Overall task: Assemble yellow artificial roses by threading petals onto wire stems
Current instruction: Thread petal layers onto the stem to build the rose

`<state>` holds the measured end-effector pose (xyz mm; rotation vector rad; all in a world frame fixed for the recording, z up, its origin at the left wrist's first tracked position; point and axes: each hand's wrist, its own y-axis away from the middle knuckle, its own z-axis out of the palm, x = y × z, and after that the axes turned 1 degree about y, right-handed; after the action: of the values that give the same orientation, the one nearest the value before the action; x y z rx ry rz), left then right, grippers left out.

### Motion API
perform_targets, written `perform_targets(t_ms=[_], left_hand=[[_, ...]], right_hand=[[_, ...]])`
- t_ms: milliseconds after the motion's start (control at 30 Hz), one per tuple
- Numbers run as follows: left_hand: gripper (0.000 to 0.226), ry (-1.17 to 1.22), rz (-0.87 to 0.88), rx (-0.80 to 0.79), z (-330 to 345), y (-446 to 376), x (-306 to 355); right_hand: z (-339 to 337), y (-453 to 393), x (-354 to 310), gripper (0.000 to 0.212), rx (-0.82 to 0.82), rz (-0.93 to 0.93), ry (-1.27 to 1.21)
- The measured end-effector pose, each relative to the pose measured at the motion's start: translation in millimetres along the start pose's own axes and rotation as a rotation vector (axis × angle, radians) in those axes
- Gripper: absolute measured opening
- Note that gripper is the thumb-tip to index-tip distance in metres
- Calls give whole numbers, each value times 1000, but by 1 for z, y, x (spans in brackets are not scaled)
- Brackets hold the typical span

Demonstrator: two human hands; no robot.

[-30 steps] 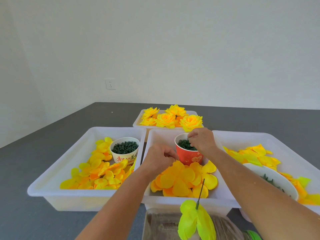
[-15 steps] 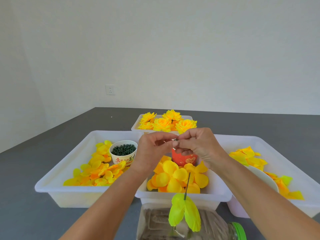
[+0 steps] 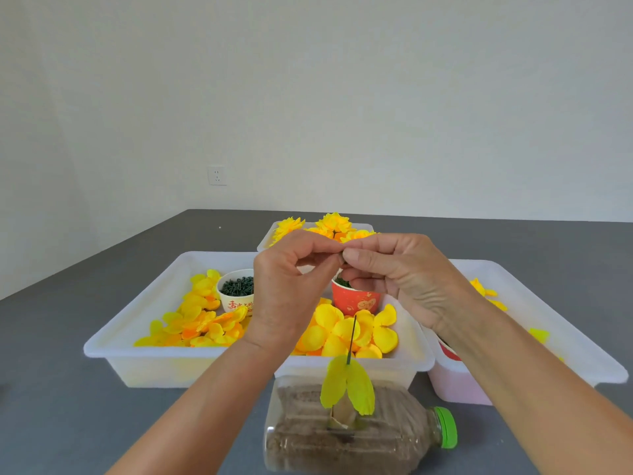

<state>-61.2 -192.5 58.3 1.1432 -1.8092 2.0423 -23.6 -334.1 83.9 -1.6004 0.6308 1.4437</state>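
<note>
Both of my hands are meeting in mid-air, the left hand [image 3: 291, 286] and the right hand [image 3: 400, 272] pressing their fingertips together around something tiny and dark, too small for me to name. I am seeing each hand with thumb and forefinger curled into a pinch, the other fingers loosely bent. Directly beneath my hands, the red cup [image 3: 356, 299] is sitting in the middle tray [image 3: 418, 354], holding dark green pieces, with loose yellow petals [image 3: 342, 334] lying in front of it. Nearer to me than the hands, a thin dark wire stem [image 3: 351, 339] is standing upright with two yellow-green petals [image 3: 347, 389] hanging at its base, planted in a clear bottle [image 3: 342, 437] that is lying on its side, filled with something brown, its green cap [image 3: 447, 427] pointing to my right. Left of my left hand, a white cup [image 3: 236, 294] of dark green pieces is sitting among more yellow petals in the left tray [image 3: 137, 313]. Beyond my hands, finished yellow roses [image 3: 334, 222] are filling a far tray [image 3: 267, 241]. Under my right forearm, another tray [image 3: 534, 303] is holding a few yellow petals.
</note>
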Motion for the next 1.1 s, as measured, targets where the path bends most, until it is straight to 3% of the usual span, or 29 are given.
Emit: perform_targets(t_ms=[200,467,767,933,1100], left_hand=[[19,120,-151,-4,-3,29,9],[15,57,-404,-107,1,62,-2],[4,204,-461,-87,8,66,-3],[22,248,-465,-62,8,67,-3],[16,257,-462,-61,9,68,-6]], right_hand=[[-8,25,3,20,101,-58,-28],[-5,46,26,12,170,-155,48],[2,51,42,20,169,-223,170],[5,49,46,23,178,-248,227],[5,50,50,22,198,-234,237]])
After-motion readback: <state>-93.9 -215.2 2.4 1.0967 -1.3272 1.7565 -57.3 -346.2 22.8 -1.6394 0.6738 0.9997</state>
